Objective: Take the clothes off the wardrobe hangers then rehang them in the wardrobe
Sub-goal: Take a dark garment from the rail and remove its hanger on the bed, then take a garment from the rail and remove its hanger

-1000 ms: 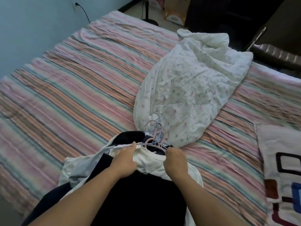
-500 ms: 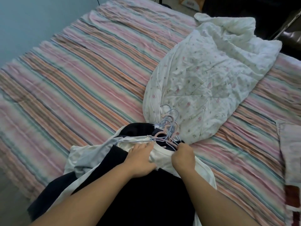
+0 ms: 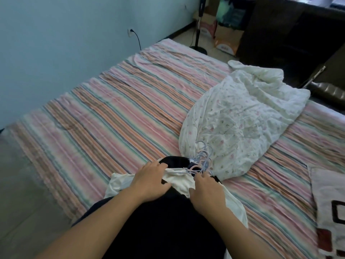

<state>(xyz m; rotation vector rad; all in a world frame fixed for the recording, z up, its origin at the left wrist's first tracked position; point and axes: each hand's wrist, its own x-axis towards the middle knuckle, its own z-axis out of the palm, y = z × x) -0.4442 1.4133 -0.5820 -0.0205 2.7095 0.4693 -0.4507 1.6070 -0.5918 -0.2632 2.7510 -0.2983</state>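
The clothes (image 3: 179,217), a dark garment over a cream top (image 3: 179,182), lay in a pile at the near edge of the bed (image 3: 104,116), their hangers (image 3: 202,161) bunched with hooks against the quilt (image 3: 240,124). The left hand (image 3: 152,181) pressed on the cream collar, fingers fairly straight; the right hand (image 3: 208,191) had its fingertips at the hanger wires, and whether they pinched one could not be told. To do this well, the left should pin the fabric while the right draws one hanger out through the neck (one at a time, since the hooks are tangled). Against the frame half a second before, the left hand had flattened and spread toward the shoulder, and the view had tilted up toward the far wall.
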